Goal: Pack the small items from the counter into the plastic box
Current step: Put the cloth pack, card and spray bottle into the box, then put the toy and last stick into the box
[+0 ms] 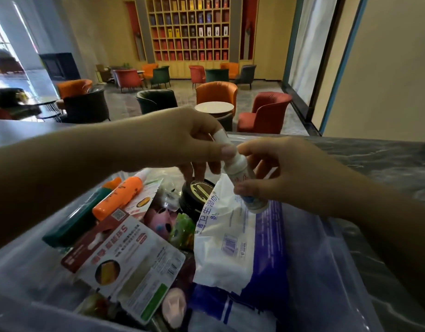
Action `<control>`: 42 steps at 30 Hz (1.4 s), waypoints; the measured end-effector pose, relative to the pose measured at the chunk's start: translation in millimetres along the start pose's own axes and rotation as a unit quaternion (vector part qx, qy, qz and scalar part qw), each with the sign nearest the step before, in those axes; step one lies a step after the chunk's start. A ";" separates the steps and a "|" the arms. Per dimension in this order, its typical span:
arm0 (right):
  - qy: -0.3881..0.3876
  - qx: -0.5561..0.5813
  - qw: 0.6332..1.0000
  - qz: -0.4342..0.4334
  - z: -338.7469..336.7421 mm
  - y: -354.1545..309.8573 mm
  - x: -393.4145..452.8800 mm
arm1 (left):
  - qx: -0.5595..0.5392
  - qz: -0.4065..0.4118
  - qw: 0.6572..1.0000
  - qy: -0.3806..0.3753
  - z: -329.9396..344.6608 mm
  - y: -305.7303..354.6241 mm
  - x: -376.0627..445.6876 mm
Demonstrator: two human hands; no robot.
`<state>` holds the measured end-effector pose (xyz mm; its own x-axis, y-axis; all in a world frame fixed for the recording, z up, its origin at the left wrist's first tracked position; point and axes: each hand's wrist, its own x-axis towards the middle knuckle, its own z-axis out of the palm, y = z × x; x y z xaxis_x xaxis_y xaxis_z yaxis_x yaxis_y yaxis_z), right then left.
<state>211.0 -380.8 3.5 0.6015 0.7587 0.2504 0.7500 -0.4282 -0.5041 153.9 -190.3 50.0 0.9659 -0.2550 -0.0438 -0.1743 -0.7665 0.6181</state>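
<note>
Just above the plastic box (326,271), small white bottle (240,172) between both hands (233,154).

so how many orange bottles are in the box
1. The orange bottle lies at the far left of the plastic box, beside a green case. More could be buried underneath.

White wipes pack (227,226) reads "卫生湿巾", "8".

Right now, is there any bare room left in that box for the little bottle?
Hardly. The plastic box is crowded across its left and middle: orange bottle, green case, snack packet, wipes pack. The freest patch is the right strip between the wipes pack and the box's right wall. Both hands hold the small white bottle above.
</note>
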 end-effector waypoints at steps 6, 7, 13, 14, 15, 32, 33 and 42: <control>0.063 0.010 0.998 0.025 3.8 3.0 -2.5 | -0.080 -0.070 0.986 0.129 -0.6 -16.3 2.0; 0.082 0.016 0.996 0.029 4.4 4.3 -3.5 | -0.084 -0.090 0.981 0.147 -5.3 -19.8 2.0; 0.061 0.031 0.996 0.052 1.4 2.9 -7.3 | -0.013 -0.171 0.975 0.142 -12.9 -45.8 8.4; 0.054 0.036 0.996 0.054 0.7 2.6 -8.0 | 0.025 -0.185 0.975 0.121 -10.5 -51.4 11.2; 0.049 0.040 0.997 0.055 0.5 2.6 -8.7 | 0.062 -0.198 0.974 0.094 -7.3 -57.4 13.6; 0.186 0.024 0.981 0.044 -22.5 41.9 -58.2 | 0.271 -0.075 0.939 0.198 -2.0 -23.2 30.7; 0.196 0.009 0.979 0.059 -30.6 55.2 -71.6 | 0.275 -0.060 0.940 0.193 1.9 -10.0 35.4; 0.280 -0.079 0.906 0.307 -96.6 174.1 -239.3 | 0.281 0.110 0.948 0.102 107.1 145.4 142.1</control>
<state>224.2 -684.3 -64.3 0.9305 0.0042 0.3662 0.2307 -0.7834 -0.5771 245.3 -401.1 49.6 0.9014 -0.3693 0.2259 -0.3944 -0.9158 0.0763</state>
